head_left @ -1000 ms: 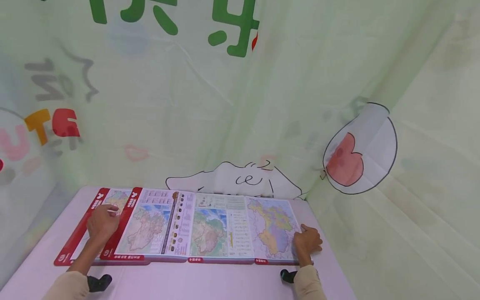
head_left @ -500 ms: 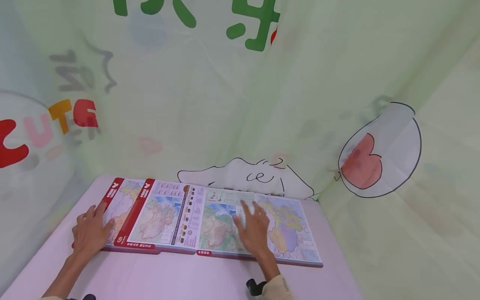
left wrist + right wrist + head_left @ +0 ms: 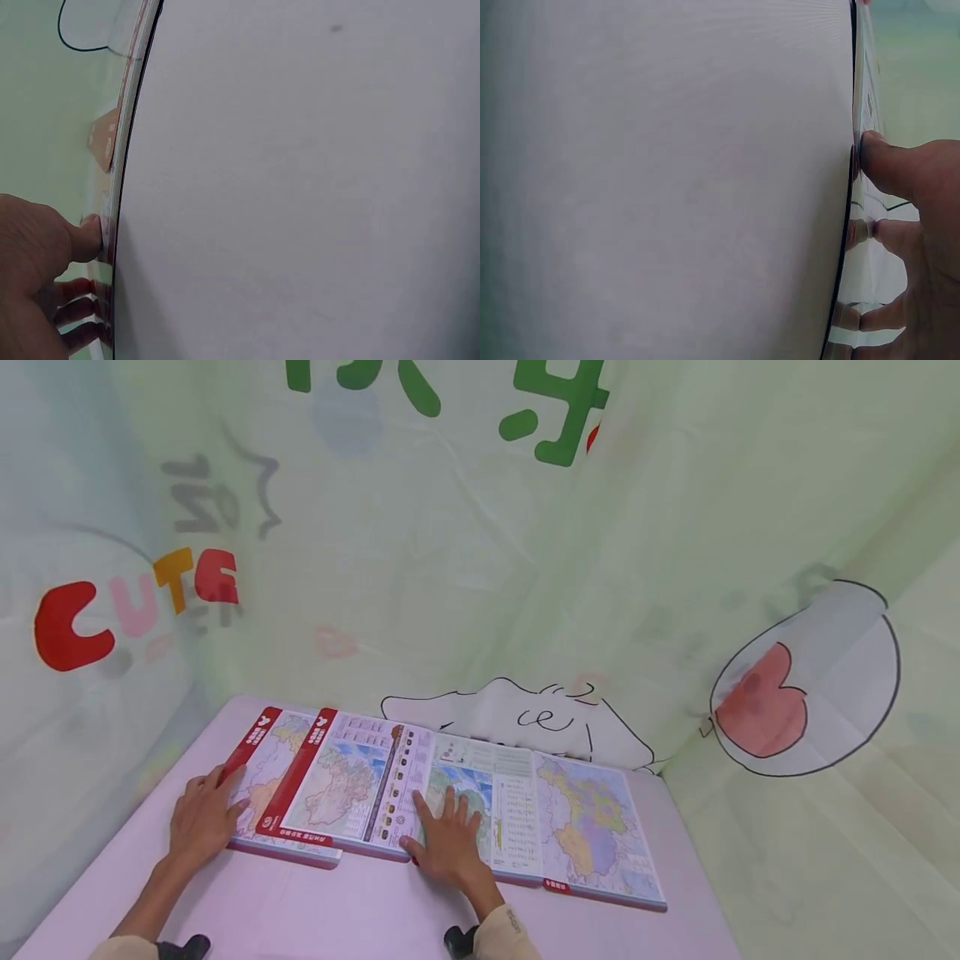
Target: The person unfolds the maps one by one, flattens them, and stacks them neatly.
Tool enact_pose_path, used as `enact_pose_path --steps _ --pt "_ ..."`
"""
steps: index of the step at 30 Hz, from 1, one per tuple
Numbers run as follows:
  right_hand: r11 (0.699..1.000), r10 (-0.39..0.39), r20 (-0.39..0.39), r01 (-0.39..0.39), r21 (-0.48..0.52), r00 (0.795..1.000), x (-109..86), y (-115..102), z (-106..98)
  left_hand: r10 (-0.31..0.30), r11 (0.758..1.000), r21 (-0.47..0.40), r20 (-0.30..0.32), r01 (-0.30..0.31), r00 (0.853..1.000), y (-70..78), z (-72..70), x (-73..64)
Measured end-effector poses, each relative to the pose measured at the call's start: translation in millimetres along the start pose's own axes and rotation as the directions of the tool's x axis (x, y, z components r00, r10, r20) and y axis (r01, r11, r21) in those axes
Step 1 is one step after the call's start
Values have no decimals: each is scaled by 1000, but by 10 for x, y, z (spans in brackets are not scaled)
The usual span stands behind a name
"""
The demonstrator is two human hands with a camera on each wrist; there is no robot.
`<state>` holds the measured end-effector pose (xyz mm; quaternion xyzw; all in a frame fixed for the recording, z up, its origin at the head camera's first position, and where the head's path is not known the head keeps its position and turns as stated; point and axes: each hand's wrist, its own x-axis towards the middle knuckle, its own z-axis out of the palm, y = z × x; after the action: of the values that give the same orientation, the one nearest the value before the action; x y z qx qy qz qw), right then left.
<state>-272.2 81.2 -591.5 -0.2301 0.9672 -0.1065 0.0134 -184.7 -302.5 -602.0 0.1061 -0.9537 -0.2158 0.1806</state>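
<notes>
Several glossy map boards lie overlapping in a row in the head view. The leftmost board (image 3: 281, 752) has a red side strip, like the second board (image 3: 337, 785), which covers part of it. My left hand (image 3: 202, 818) rests on the leftmost board's left side, thumb apart from the fingers. On the third board (image 3: 517, 802) lies my right hand (image 3: 450, 843), fingers spread, thumb near the second board's lower right corner. The rightmost board (image 3: 600, 827) shows a coloured map. In both wrist views, the left hand (image 3: 37, 262) and right hand (image 3: 922, 217) touch a shiny surface with their fingertips.
The boards lie on a pale pink tabletop (image 3: 360, 918). Behind and beside it hang pale green printed curtains (image 3: 450, 568) with letters and drawings. A dark device (image 3: 183, 947) is at the left wrist and another dark device (image 3: 459, 941) at the right.
My right hand has moved left from the rightmost board's right edge to the third board. The left hand has come down onto the leftmost board. The head view has turned left.
</notes>
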Motion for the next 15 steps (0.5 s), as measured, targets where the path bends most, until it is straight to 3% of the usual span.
enact_pose_path --steps 3,11,15 --pt "1000 1 -13 -1 26 1000 -41 -3 -23 14 1000 2 -5 -14 1000 23 -17 -97" --pt "1000 -1 -23 2 25 1000 -26 -16 -1 -63 995 78 114 55 991 88 -186 -438" --pt "999 3 -22 -2 34 1000 -36 -16 -20 -89 991 109 141 74 986 111 -225 -587"
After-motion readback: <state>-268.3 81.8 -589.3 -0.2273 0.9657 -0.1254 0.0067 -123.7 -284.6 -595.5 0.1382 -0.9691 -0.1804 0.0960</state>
